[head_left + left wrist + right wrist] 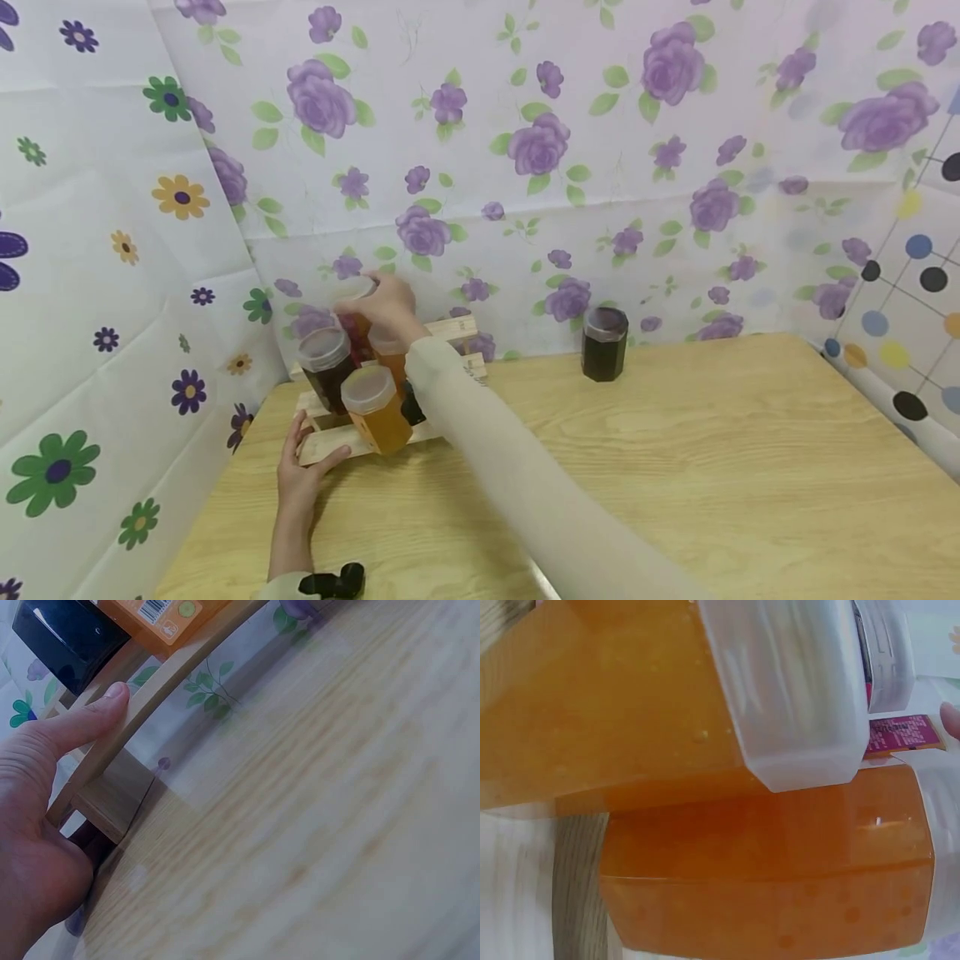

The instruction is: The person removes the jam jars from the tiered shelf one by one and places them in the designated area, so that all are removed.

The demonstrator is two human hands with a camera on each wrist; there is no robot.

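A stepped wooden rack (330, 443) stands at the left of the table with several lidded jars on it. My left hand (298, 479) grips its front left end, the thumb (105, 709) lying on the front slat. Reaching over the rack, my right hand (388, 307) holds a jar by its pale lid (354, 288) at the back; this jar has a red label (904, 735), and its lower part is mostly hidden. In front of it are a dark jar (330, 379), an amber jar (381, 415) on the lowest step and an orange jar (772, 877), partly behind the right wrist.
Another dark jar (603, 346) stands alone on the wood-grain table (675, 450), near the back wall. Flower-printed sheets (487, 167) enclose the table at the back and left, and a dotted sheet (900, 317) hangs at the right.
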